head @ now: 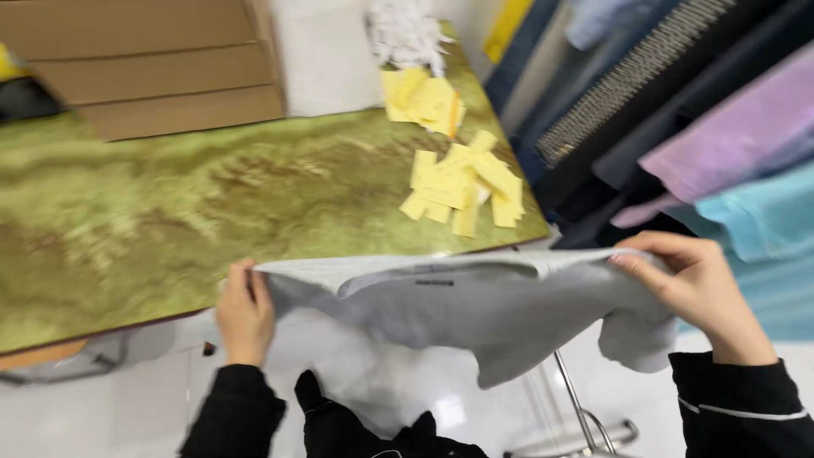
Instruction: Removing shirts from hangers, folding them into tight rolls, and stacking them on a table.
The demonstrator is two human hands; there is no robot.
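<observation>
- Black sleeves (237, 416) sit closest to the camera, one on each arm; the one on the right has a thin white stripe.
- Between the two hands hangs a soft grey shirt (500, 309). It looks like thin, floppy cloth, with folds and a loose end drooping down under the right hand.
- The left hand (244, 312) is closed on the left edge of the shirt, fingers curled over the cloth.
- The right hand (699, 284) pinches the right edge, thumb on one side and fingers bent on the other.
- Just past both hands is a table (170, 220) with a shiny green and brown top that looks like swirly stone. The shirt's top edge is right at its near side.
- Beyond the right hand, small yellow paper slips (462, 187) lie in loose piles on the table.
- Farther off, past the slips, is a heap of white scraps (405, 34).
- Far beyond the left hand stand flat brown cardboard boxes (161, 68).
- To the right of the right hand hang clothes (746, 144) in purple, light blue and dark blue.
- Under the shirt, a metal frame (581, 416) stands on a white floor.
</observation>
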